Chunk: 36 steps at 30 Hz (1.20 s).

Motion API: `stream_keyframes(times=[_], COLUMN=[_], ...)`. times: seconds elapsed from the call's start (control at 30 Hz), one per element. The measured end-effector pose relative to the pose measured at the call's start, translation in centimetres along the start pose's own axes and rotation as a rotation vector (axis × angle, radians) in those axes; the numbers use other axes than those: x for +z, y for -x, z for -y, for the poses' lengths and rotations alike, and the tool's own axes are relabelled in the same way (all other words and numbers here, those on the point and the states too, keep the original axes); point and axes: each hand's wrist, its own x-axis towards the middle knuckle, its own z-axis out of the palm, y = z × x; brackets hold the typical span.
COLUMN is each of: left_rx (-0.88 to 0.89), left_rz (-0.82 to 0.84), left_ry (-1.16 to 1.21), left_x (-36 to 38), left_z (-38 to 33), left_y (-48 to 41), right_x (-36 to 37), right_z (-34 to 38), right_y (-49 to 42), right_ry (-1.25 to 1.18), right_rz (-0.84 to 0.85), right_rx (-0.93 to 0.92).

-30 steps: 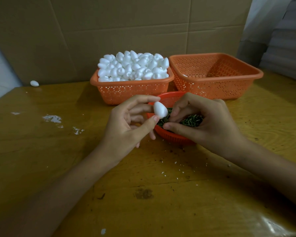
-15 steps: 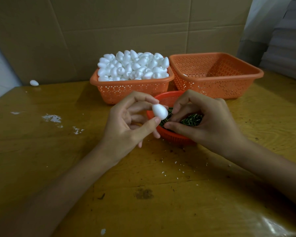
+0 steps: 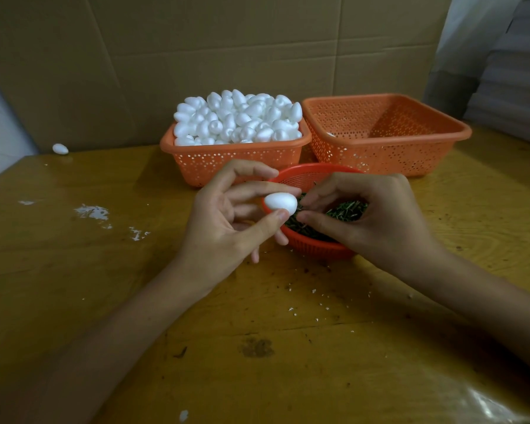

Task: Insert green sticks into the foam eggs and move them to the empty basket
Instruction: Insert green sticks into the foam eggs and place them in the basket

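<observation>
Between the hands, over the green sticks [image 3: 346, 211], the left hand [image 3: 227, 221] pinches a foam egg [image 3: 280, 204] round its middle. The right hand [image 3: 371, 215] pinches at its tip, seemingly on a stick, hidden. Light, easily dented: grip gently.

Honestly there's not much to go on here, just a left hand [image 3: 227, 223] and a right hand [image 3: 375, 221], both bare. The left forearm [image 3: 120, 332] and right forearm [image 3: 487, 301] are bare too, right out to the edge of view. Slim fingers [image 3: 245, 172], and the nails [image 3: 283, 213] are trimmed short and look plain (dim light, so hard to say more).
</observation>
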Motion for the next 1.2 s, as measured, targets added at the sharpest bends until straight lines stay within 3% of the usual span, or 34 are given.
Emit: stream_keyframes(times=[0.3, 0.97, 1.2], left_rx=[0.013, -0.03, -0.01], left_rz=[0.043, -0.097, -0.091], left_ry=[-0.003, -0.057, -0.091], left_x=[0.26, 0.24, -0.18], left_z=[-0.32, -0.3, 0.29], left_y=[0.12, 0.06, 0.01], right_x=[-0.13, -0.12, -0.95], right_z=[0.06, 0.19, 0.23], right_y=[-0.08, -0.07, -0.59], right_ry=[0.08, 0.048, -0.141], right_rz=[0.052, 0.041, -0.038], right_rx=[0.024, 0.05, 0.119])
